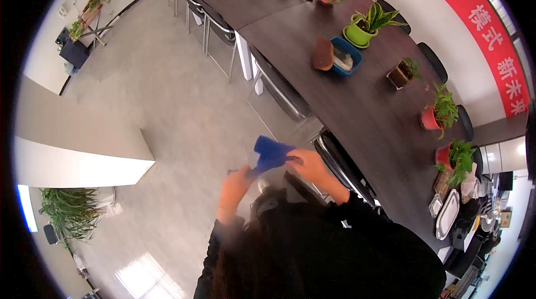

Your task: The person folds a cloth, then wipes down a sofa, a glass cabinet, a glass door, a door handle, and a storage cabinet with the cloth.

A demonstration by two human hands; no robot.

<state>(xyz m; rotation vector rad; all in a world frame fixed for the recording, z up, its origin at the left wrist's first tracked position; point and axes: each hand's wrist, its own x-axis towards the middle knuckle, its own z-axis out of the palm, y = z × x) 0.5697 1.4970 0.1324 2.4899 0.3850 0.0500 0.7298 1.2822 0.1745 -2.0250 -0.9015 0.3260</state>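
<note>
A blue cloth (272,152) is stretched between my two hands, above the floor beside the long dark table. My left hand (237,183) has its fingers closed on the cloth's lower left end. On the right, my right hand (310,166) pinches the cloth's other end. The cloth's upper part stands up, folded over, between the hands. Neither hand touches the table.
The dark table (357,115) carries potted plants, a blue basin (347,56) with a cloth inside, a brown item (322,55) and a white-rimmed tray (448,214). Black chairs (279,89) line its near side. A white pillar (84,159) stands left.
</note>
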